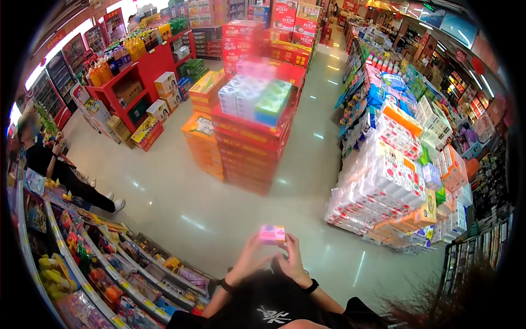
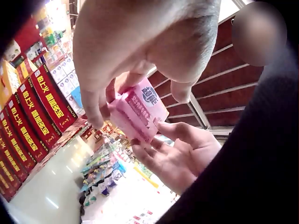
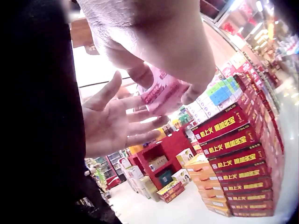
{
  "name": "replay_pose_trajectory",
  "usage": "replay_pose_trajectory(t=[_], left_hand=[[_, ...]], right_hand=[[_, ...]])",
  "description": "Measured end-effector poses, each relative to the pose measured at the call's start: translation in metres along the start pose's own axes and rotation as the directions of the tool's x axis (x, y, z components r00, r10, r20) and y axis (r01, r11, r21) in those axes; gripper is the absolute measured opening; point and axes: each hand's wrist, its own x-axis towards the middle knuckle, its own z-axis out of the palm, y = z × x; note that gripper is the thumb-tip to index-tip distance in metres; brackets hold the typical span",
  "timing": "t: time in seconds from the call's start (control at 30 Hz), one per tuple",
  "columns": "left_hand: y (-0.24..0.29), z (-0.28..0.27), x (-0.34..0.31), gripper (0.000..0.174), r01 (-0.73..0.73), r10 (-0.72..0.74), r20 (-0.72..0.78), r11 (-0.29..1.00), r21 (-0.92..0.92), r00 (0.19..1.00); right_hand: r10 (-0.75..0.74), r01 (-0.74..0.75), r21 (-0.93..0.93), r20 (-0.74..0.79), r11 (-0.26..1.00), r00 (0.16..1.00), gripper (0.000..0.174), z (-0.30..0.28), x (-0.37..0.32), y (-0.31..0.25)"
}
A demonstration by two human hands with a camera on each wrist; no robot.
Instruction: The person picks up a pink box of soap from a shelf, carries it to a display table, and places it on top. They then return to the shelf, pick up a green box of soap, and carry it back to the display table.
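Note:
A small pink box [image 1: 272, 234] with dark printed lettering is held up in front of the person's torso, over the shop floor. The right hand [image 1: 291, 257] pinches it; in the right wrist view the thumb lies on its near side and a fingertip curls at the far edge. The left hand [image 1: 250, 262] meets the box's other side. Its fingers [image 3: 145, 127] look straight and spread in that view, reaching the box at their tips, with the thumb standing off. Seen from the left wrist, the box [image 2: 139, 109] is tilted between both hands, part of it hidden behind the left fingers.
Stacked red cartons [image 1: 249, 148] carry tissue packs [image 1: 241, 96] ahead. Toilet-paper packs [image 1: 383, 175] are piled on the right. A low shelf [image 1: 126, 263] of packaged goods curves along the left, where a person [image 1: 46, 153] stands. Red shelves [image 1: 137, 82] of bottles stand farther back.

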Motion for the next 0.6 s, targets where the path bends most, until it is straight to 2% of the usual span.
replay_pose_trajectory(t=[0.03, 0.13, 0.23, 0.33, 0.43, 0.6], left_hand=[[-0.001, -0.007, 0.006, 0.078, 0.001, -0.001, 0.001, 1.000, -0.004, 1.000], [-0.006, -0.025, 0.023, 0.081, -0.011, 0.011, -0.029, 1.000, -0.025, 1.000], [-0.013, -0.039, 0.041, 0.086, 0.029, -0.026, -0.052, 0.999, 0.041, 0.998], [-0.022, -0.054, 0.061, 0.091, 0.033, -0.033, -0.052, 0.999, 0.005, 0.998], [-0.024, -0.072, 0.087, 0.093, 0.035, -0.033, -0.056, 0.999, 0.038, 0.998], [-0.037, -0.101, 0.144, 0.087, 0.032, -0.028, -0.069, 0.998, 0.060, 0.997]], right_hand=[[0.057, -0.057, 0.057, -0.004, 0.997, 0.998, 0.067, 0.004, 0.007, -0.003], [-0.029, 0.030, -0.064, 0.013, 0.998, 0.999, 0.065, 0.014, 0.030, 0.014], [-0.036, 0.041, -0.067, 0.081, 0.997, 0.996, 0.064, 0.018, 0.054, 0.020], [-0.036, 0.045, -0.087, 0.098, 0.995, 0.995, 0.064, 0.023, 0.083, 0.015], [0.033, -0.034, 0.007, 0.100, 0.999, 0.994, 0.065, 0.029, 0.115, 0.013], [-0.088, 0.092, -0.102, 0.039, 0.990, 0.995, 0.071, 0.033, 0.184, 0.014]])
